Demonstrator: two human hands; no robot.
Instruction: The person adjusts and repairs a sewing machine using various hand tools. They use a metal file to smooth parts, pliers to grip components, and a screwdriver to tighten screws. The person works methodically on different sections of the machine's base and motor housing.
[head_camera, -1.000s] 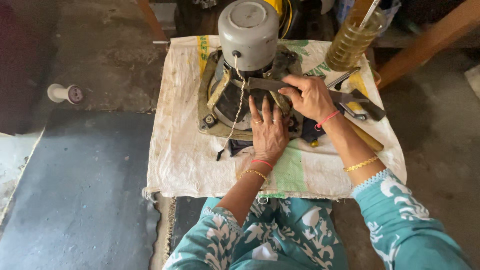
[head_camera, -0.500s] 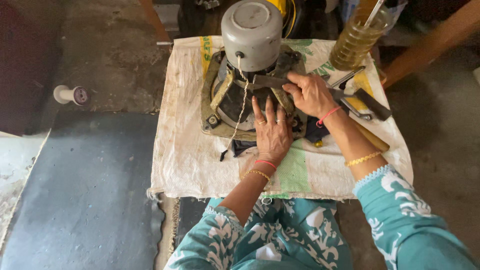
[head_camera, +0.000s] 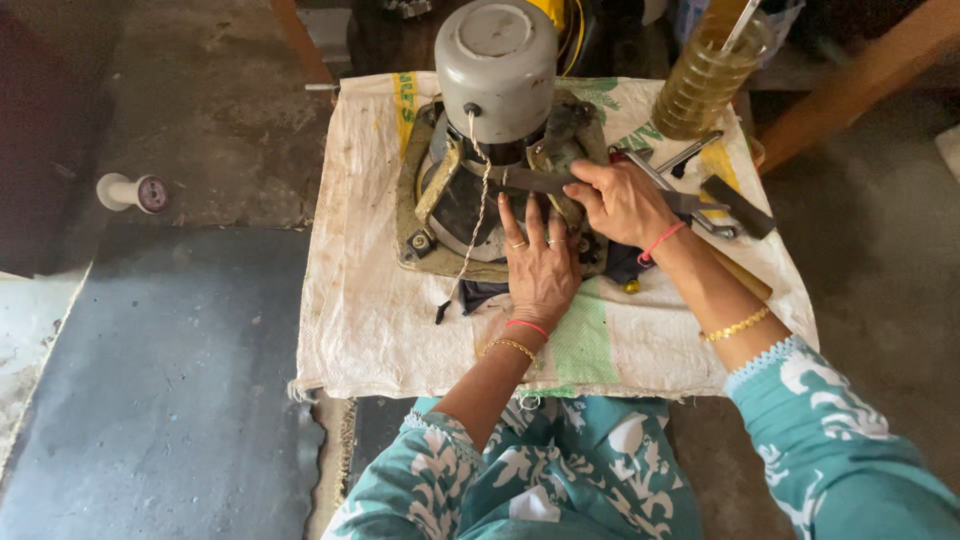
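Grey motor (head_camera: 497, 70) sits on its metal base in the middle of a white sack (head_camera: 370, 300) spread over the table. Left hand (head_camera: 540, 262) lies flat, fingers spread, pressing on the base – gripping nothing. Right hand (head_camera: 622, 200) is curled around a flat metal tool (head_camera: 520, 178) laid across the motor. Jar of yellowish oil (head_camera: 705, 80) stands at the sack's far right corner; loose tools (head_camera: 715, 195) lie just right of the right hand.

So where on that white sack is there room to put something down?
The bare patches of the white sack lie left of the motor and along the near edge below the left hand. It is crowded right of the right hand, where metal tools lie beside the jar of yellow liquid.
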